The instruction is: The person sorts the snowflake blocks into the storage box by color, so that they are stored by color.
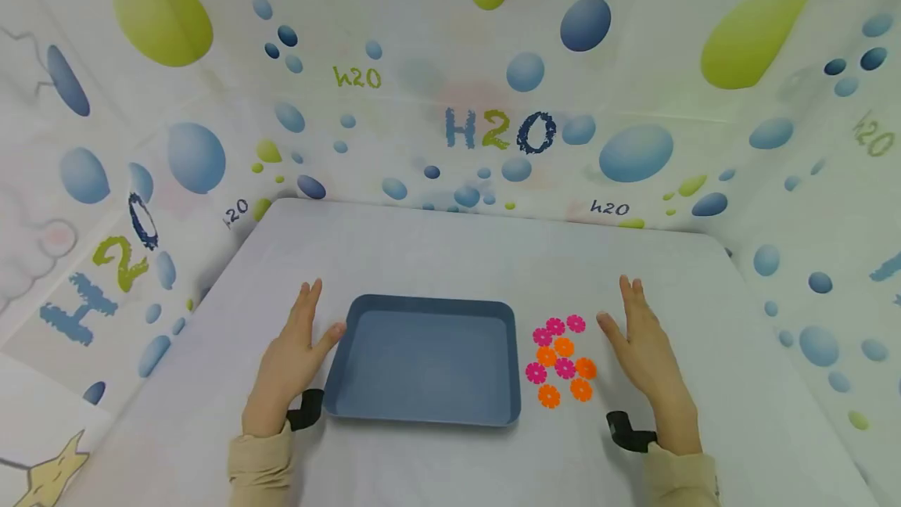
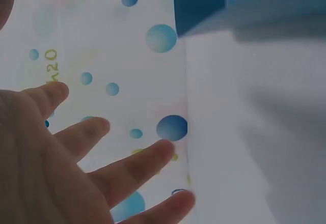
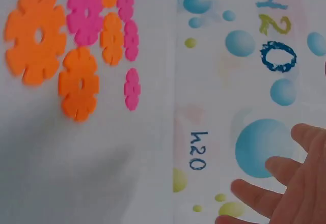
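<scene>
A shallow blue-grey rectangular tray (image 1: 422, 358) lies on the white table in the head view. My left hand (image 1: 290, 358) is held beside the tray's left side, fingers straight and thumb toward the rim, holding nothing. To the tray's right lie several flat, notched flower-shaped discs, some pink (image 1: 536, 373) and some orange (image 1: 549, 396). My right hand (image 1: 646, 350) is on the far side of these discs, fingers extended and nothing in its grasp. The right wrist view shows an orange disc (image 3: 79, 84) with a small central hole, apart from the fingers.
A white cloth covers the table (image 1: 450, 468). Behind it and at both sides stand white curtain walls (image 1: 422, 30) printed with blue and green bubbles and "H2O" lettering. A black wrist strap piece (image 1: 631, 435) sticks out from the right wrist, another (image 1: 306, 410) from the left.
</scene>
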Motion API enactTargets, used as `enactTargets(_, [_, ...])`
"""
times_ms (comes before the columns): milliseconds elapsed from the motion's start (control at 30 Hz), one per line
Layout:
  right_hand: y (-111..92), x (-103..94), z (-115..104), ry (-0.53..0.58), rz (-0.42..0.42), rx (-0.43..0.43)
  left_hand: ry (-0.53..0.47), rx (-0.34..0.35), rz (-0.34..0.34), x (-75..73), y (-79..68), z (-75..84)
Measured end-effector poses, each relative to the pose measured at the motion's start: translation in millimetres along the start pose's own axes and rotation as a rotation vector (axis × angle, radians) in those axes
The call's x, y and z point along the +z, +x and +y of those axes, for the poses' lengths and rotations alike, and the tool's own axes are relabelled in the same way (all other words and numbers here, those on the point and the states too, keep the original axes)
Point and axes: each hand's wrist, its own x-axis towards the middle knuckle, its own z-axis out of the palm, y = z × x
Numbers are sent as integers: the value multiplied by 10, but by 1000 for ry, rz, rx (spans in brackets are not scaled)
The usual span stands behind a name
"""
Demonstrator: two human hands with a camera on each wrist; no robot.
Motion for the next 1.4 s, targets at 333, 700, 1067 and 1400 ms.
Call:
enactTargets(333, [249,283,-46,169,-69,181,-228,26,-55,287,-341,66])
enactTargets(700, [292,545,17,173,-36,325,-303,-36,-48,625,-577,82])
enactTargets(1067, [339,646,-14,76,-2,334,-325,-14,4,704,-629,13])
enactTargets(1400, [383,604,-70,50,-10,375,-327,32,54,700,-584,-9])
